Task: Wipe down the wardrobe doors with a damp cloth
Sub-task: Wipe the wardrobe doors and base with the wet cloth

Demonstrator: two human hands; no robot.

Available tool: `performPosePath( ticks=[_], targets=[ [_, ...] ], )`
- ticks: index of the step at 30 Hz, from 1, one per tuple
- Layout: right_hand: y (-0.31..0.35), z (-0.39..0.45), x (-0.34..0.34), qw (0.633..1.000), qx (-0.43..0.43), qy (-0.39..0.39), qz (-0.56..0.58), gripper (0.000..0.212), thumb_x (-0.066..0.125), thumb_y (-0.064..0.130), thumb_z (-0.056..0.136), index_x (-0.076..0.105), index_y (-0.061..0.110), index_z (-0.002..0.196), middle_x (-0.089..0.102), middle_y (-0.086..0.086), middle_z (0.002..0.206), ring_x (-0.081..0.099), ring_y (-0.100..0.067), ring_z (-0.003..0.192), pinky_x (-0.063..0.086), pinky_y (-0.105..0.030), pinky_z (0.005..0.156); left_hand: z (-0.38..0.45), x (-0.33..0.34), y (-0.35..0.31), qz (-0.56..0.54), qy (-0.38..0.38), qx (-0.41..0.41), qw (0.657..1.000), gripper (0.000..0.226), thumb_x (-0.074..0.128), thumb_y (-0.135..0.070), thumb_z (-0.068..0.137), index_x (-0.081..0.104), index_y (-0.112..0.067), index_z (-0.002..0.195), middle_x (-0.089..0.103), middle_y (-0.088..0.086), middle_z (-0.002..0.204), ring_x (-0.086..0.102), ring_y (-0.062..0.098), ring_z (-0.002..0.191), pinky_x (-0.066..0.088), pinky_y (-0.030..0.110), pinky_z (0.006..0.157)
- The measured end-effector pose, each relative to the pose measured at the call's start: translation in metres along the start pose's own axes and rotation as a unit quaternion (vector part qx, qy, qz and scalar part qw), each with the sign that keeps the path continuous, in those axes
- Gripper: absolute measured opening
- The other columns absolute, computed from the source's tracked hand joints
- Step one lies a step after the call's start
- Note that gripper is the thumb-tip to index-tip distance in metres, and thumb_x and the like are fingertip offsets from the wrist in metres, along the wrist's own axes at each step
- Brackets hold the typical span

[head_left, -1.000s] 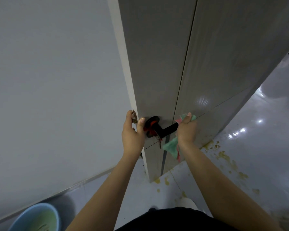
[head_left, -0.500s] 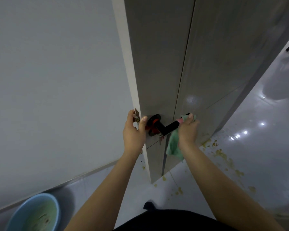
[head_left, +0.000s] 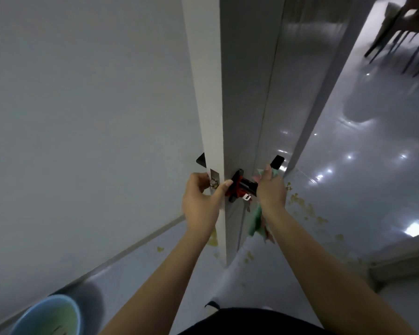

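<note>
A tall grey door (head_left: pixel 247 97) stands edge-on in front of me. My left hand (head_left: pixel 201 201) grips its white edge at the latch plate (head_left: pixel 213 176), thumb on the near face. A black lever handle (head_left: pixel 248 183) with a red part sticks out of the door face. My right hand (head_left: pixel 271 189) holds a green and pink cloth (head_left: pixel 257 223) wrapped round that lever. The cloth's loose end hangs below my wrist. A second black handle tip (head_left: pixel 200 159) shows on the far side of the door.
A light blue basin (head_left: pixel 46 315) of murky water sits on the floor at bottom left, by the white wall (head_left: pixel 82 117). Yellowish spots (head_left: pixel 302 209) litter the glossy grey floor to the right. Dark chair legs (head_left: pixel 397 49) stand at the top right.
The view has shifted so the door is seen more edge-on. My right hand slid the cloth along the lever toward the door. My left hand stayed on the door edge.
</note>
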State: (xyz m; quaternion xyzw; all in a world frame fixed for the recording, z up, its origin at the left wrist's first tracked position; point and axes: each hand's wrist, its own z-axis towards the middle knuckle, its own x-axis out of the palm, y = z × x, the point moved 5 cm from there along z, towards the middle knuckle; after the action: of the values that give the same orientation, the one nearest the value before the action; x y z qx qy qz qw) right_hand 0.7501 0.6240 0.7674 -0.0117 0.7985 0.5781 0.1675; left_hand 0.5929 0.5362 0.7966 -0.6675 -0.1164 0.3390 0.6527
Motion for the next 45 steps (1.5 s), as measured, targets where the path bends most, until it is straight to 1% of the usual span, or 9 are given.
performPosePath(
  ticks=[3, 7, 13, 19, 24, 28, 33, 37, 45],
  targets=[
    [-0.012, -0.017, -0.015, 0.999, 0.022, -0.037, 0.018, 0.042, 0.037, 0.036, 0.102, 0.039, 0.003, 0.128, 0.053, -0.007, 0.099, 0.051, -0.019, 0.085, 0.041, -0.029, 0.07, -0.011, 0.008, -0.006, 0.03, 0.045, 0.027, 0.998, 0.035, 0.08, -0.046, 0.069, 0.049, -0.032, 0.082, 0.063, -0.012, 0.085, 0.059, -0.003, 0.084, 0.044, 0.011, 0.071],
    [-0.02, -0.03, -0.032, 0.997, 0.006, -0.079, 0.013, 0.043, 0.04, 0.033, 0.101, 0.037, 0.003, 0.131, 0.052, -0.008, 0.099, 0.056, -0.023, 0.087, 0.041, -0.029, 0.068, -0.022, 0.017, -0.014, 0.061, 0.101, 0.053, 0.992, 0.037, 0.079, -0.047, 0.068, 0.046, -0.034, 0.079, 0.06, -0.014, 0.082, 0.055, -0.005, 0.079, 0.038, 0.004, 0.063],
    [-0.028, -0.031, -0.073, 0.989, -0.015, -0.15, -0.002, 0.039, 0.038, 0.04, 0.1, 0.051, 0.016, 0.072, 0.053, 0.0, 0.067, 0.051, -0.015, 0.062, 0.039, -0.027, 0.053, -0.037, 0.038, -0.014, 0.028, 0.218, 0.071, 0.973, 0.028, 0.076, -0.045, 0.074, 0.057, -0.028, 0.089, 0.065, -0.014, 0.085, 0.061, -0.004, 0.082, 0.048, 0.014, 0.072],
    [-0.033, -0.031, -0.108, 0.989, 0.03, -0.144, 0.026, 0.031, 0.045, 0.039, 0.098, 0.038, 0.011, 0.113, 0.051, -0.004, 0.091, 0.049, -0.01, 0.07, 0.035, -0.022, 0.053, -0.062, 0.069, -0.02, 0.019, 0.287, 0.104, 0.952, 0.027, 0.064, -0.05, 0.083, 0.062, -0.026, 0.093, 0.066, -0.013, 0.086, 0.062, 0.001, 0.082, 0.055, 0.028, 0.074],
    [-0.037, -0.027, -0.152, 0.983, 0.022, -0.182, -0.003, 0.03, 0.052, 0.036, 0.095, 0.048, 0.009, 0.106, 0.059, -0.01, 0.091, 0.058, -0.024, 0.078, 0.043, -0.029, 0.064, -0.087, 0.096, -0.036, 0.026, 0.354, 0.121, 0.927, 0.024, 0.059, -0.044, 0.09, 0.062, -0.024, 0.101, 0.065, -0.013, 0.093, 0.06, -0.002, 0.088, 0.049, 0.012, 0.073],
    [-0.044, -0.02, -0.192, 0.978, 0.024, -0.2, -0.052, 0.036, 0.038, 0.038, 0.101, 0.052, 0.012, 0.079, 0.057, -0.005, 0.073, 0.053, -0.022, 0.067, 0.036, -0.026, 0.054, -0.108, 0.12, -0.05, 0.019, 0.376, 0.127, 0.918, 0.016, 0.058, -0.04, 0.092, 0.061, -0.026, 0.099, 0.064, -0.016, 0.09, 0.06, -0.004, 0.084, 0.047, 0.009, 0.07],
    [-0.048, -0.011, -0.224, 0.989, 0.04, -0.144, 0.025, 0.019, 0.039, 0.033, 0.102, 0.042, 0.018, 0.113, 0.053, 0.001, 0.086, 0.052, -0.011, 0.074, 0.042, -0.025, 0.062, -0.133, 0.154, -0.064, 0.009, 0.38, 0.124, 0.917, 0.017, 0.057, -0.037, 0.093, 0.062, -0.024, 0.101, 0.064, -0.016, 0.089, 0.061, -0.003, 0.084, 0.046, 0.006, 0.067],
    [-0.051, 0.001, -0.256, 0.992, 0.029, -0.124, -0.005, 0.027, 0.043, 0.028, 0.1, 0.039, 0.018, 0.124, 0.05, 0.003, 0.086, 0.047, -0.006, 0.073, 0.037, -0.021, 0.057, -0.153, 0.182, -0.071, -0.004, 0.38, 0.116, 0.918, 0.022, 0.056, -0.037, 0.093, 0.063, -0.021, 0.106, 0.066, -0.012, 0.095, 0.061, -0.002, 0.087, 0.049, 0.01, 0.072],
    [-0.071, 0.03, -0.315, 0.983, 0.058, -0.174, 0.009, 0.023, 0.042, 0.024, 0.1, 0.055, 0.006, 0.095, 0.049, -0.008, 0.066, 0.041, -0.017, 0.052, 0.036, -0.028, 0.051, -0.186, 0.227, -0.093, -0.014, 0.397, 0.104, 0.912, 0.02, 0.054, -0.034, 0.095, 0.063, -0.021, 0.107, 0.063, -0.015, 0.093, 0.059, -0.004, 0.089, 0.046, 0.007, 0.075]
  ],
)
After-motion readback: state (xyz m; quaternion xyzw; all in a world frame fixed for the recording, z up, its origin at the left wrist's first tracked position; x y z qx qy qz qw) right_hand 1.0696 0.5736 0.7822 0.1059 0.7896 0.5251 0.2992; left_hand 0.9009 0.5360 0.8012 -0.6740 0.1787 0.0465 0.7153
